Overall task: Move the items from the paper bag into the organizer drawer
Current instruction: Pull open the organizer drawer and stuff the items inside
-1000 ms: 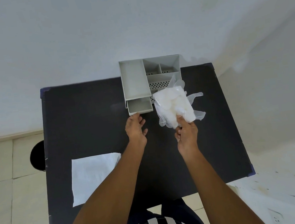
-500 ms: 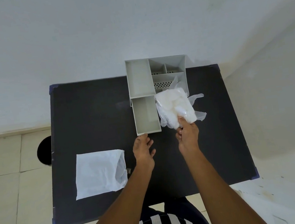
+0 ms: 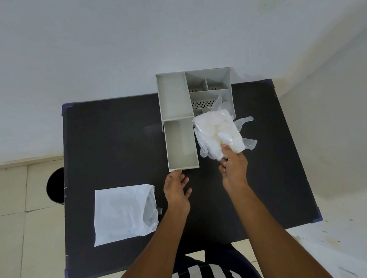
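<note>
2 hands work at frame centre: the right hand (image 3: 234,169) pinches a bundle of clear plastic gloves (image 3: 217,134), just right of the pulled-out organizer drawer (image 3: 180,146), its long axis running up-frame. The left hand (image 3: 176,186), open, rests at the drawer's front.

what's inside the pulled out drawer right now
Nothing: the drawer shows only its bare grey floor. The bundle of clear plastic gloves is held beside it in the right hand, not in it. No part of the floor is covered.
</note>
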